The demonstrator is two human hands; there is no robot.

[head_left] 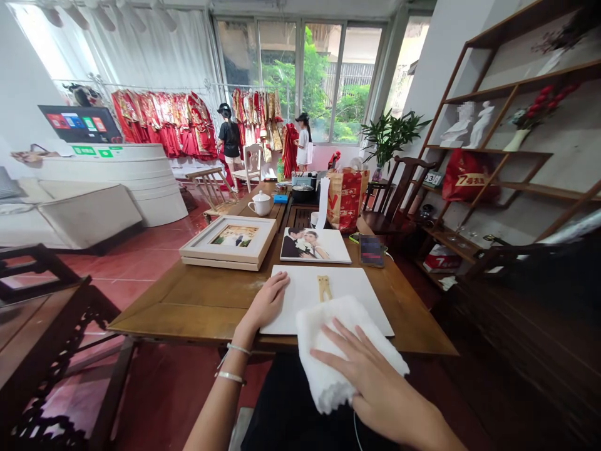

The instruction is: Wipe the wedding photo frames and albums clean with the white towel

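Note:
A white board [345, 285] lies face down on the wooden table [197, 300], with a small wooden hanger piece [323, 288] on its back. My left hand [267, 304] rests flat on the board's left edge, fingers stretched out. My right hand [370, 376] lies flat on a folded white cloth [328, 351] that covers the board's near edge and hangs over the table's front. Its fingers are spread on the cloth.
Behind the board lie a photo print [314, 245], a stack of white picture frames [230, 241], a phone [372, 250], a white teapot [261, 203] and a red gift bag [346, 199]. Shelves stand at right, dark chairs at left. Two persons stand by the far clothes racks.

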